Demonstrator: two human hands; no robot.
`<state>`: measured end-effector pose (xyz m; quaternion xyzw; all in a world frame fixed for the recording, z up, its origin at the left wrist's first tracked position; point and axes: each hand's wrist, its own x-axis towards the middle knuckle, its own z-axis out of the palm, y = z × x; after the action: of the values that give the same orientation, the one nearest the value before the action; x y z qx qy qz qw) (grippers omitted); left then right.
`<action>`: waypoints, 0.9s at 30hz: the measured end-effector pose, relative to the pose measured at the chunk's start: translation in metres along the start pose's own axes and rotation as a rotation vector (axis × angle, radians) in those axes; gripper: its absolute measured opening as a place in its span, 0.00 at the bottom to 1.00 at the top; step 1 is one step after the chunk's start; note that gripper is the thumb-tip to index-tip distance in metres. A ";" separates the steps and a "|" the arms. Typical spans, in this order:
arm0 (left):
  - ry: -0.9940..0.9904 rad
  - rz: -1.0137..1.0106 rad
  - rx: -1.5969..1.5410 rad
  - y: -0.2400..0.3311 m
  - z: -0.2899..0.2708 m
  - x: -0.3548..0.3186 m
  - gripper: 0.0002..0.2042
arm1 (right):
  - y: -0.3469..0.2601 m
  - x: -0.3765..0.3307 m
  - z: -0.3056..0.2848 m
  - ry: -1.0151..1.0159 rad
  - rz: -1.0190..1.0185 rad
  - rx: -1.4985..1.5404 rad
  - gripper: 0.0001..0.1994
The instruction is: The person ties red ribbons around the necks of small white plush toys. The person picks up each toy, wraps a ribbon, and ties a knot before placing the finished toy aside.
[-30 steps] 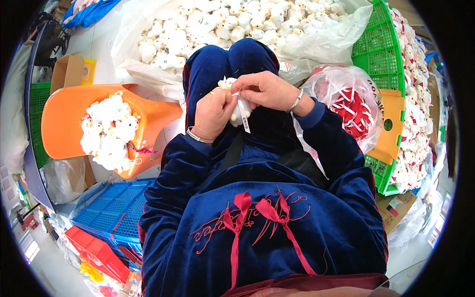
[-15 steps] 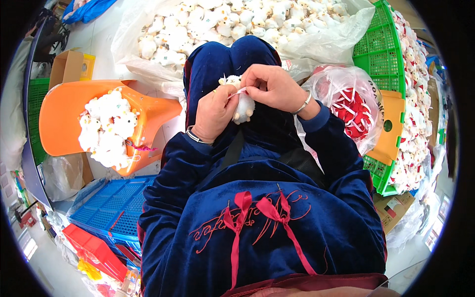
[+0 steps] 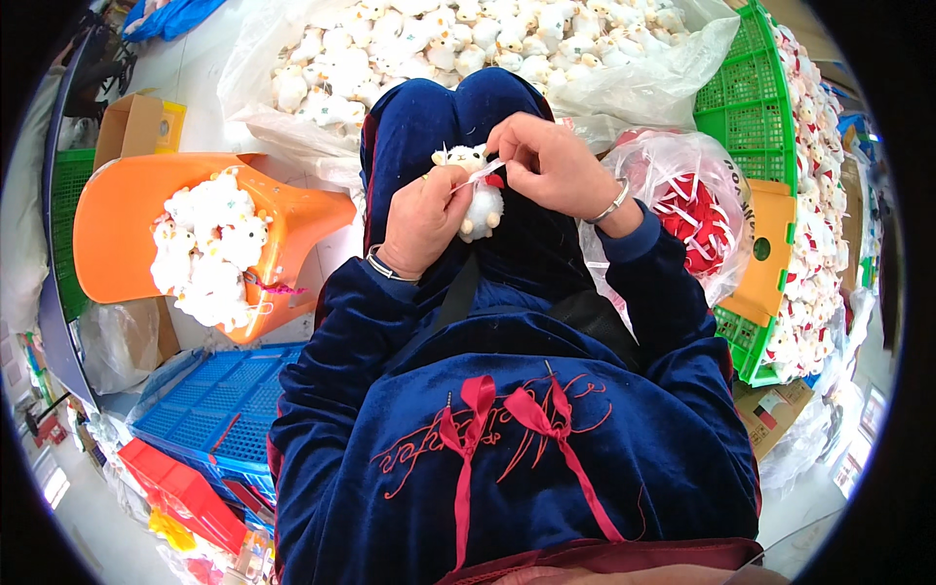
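Looking down past my own dark blue velvet top, I see the biggest thing ahead: a clear plastic sack of small white plush toys spread wide across the far side, beyond my knees. To my right stands a green plastic crate, with more white plush toys heaped along it. Between that crate and my right arm sits a clear bag of red-and-white ribbons, close against my right sleeve. On my left an orange plastic chair carries its own pile of white plush toys. Nearer me on that side lie a blue plastic crate and, below it, a red bin. Nothing lies between my hands and the camera; they are raised over my lap in plain sight.

My left hand is curled closed around a small white plush toy, gripping its side, with the toy's head poking up above the fingers. My right hand is pinched shut, thumb and fingertips together on a thin white ribbon at the toy's neck, beside a spot of red there. The toy sits between both hands, touching each, over my knees and well apart from every heap.
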<state>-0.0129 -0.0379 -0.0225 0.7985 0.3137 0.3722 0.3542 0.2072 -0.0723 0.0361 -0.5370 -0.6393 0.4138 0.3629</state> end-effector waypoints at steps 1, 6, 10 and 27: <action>0.000 -0.002 0.006 0.000 0.000 0.000 0.08 | 0.002 -0.003 0.005 -0.005 0.071 0.162 0.03; 0.001 0.019 0.019 -0.001 0.000 -0.001 0.08 | 0.001 -0.001 0.012 -0.115 0.144 0.087 0.07; -0.017 -0.005 0.022 -0.001 -0.001 -0.003 0.09 | -0.003 0.003 0.011 -0.090 0.079 -0.088 0.08; -0.185 -0.390 0.066 0.039 -0.032 -0.021 0.07 | 0.003 -0.007 0.023 0.092 0.170 -0.222 0.16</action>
<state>-0.0408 -0.0653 0.0158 0.7648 0.4403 0.2111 0.4203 0.1889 -0.0827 0.0248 -0.6445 -0.6160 0.3448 0.2938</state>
